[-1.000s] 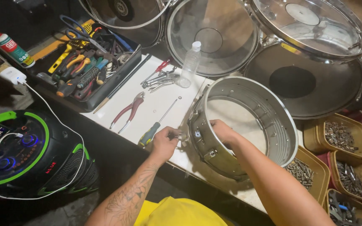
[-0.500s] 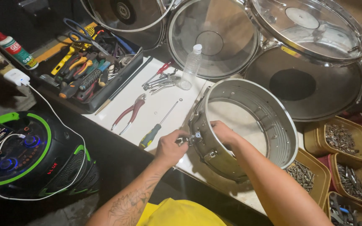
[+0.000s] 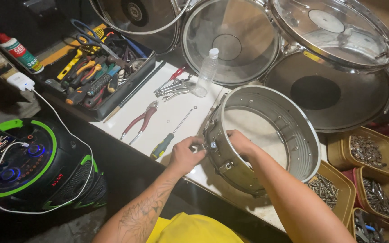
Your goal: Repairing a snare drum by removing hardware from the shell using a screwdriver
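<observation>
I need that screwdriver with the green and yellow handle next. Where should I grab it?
Grip the screwdriver by its thick handle, coming from above at the table's near edge. It lies flat, handle toward you beside the left hand, with its thin shaft pointing away.

- My white bench top (image 3: 176, 118) carries the metal drum shell (image 3: 266, 139).
- Left of the shell: a green-handled screwdriver (image 3: 169, 137), then red-handled pliers (image 3: 139, 120).
- Beyond the shell's far-left side: a clear plastic bottle (image 3: 206, 71), with a cluster of wrenches (image 3: 173, 87) beside it.
</observation>
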